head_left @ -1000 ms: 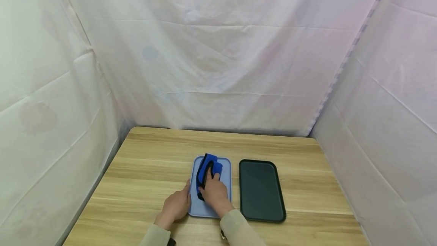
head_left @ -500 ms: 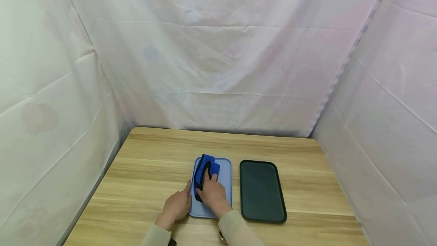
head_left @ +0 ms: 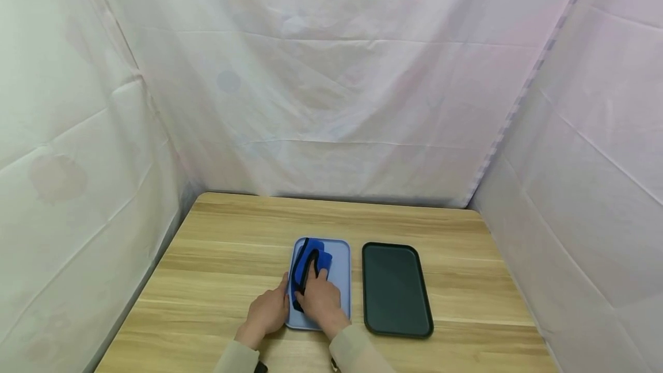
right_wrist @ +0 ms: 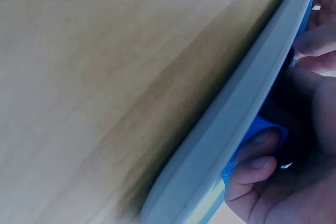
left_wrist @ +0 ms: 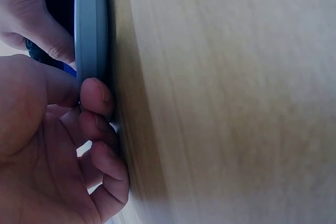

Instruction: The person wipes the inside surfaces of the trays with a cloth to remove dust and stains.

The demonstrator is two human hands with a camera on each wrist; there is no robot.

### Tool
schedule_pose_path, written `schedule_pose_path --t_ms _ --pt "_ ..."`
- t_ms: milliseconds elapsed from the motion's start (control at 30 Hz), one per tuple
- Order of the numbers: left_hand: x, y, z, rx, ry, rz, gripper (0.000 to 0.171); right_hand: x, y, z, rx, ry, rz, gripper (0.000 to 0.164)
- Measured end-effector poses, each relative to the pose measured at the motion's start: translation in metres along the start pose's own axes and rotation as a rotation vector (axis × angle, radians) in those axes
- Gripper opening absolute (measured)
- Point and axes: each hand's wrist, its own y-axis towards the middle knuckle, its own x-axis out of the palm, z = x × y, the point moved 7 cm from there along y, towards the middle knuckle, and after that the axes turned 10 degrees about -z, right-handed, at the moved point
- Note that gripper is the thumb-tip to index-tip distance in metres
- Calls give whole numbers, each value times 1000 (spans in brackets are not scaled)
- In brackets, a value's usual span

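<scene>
A light blue tray (head_left: 340, 281) lies on the wooden table, a folded blue cloth with black edging (head_left: 311, 244) on its left half. My left hand (head_left: 267, 311) grips the tray's left rim near its front corner; in the left wrist view, fingertips (left_wrist: 97, 97) press the outer wall with the thumb at the inner side. My right hand (head_left: 321, 299) holds the cloth against the tray, its fingers curled at the black edge and over the fabric. Blue fabric (right_wrist: 255, 129) shows beside these fingers in the right wrist view. The palm hides the cloth's near right part.
Just right of the blue tray lies a dark green tray (head_left: 396, 289) of similar shape. Pale curtains (head_left: 331, 102) enclose the wooden table (head_left: 233, 252) at the back and on both sides.
My right hand has slid the cloth slightly left and toward me over the tray. My left hand has stayed at the rim; both trays lie as before.
</scene>
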Motion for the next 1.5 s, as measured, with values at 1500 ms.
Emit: schedule_pose_path --t_ms 1500 --pt "-1 -2 2 45 -14 1 61 8 -23 -4 -13 -14 -33 92"
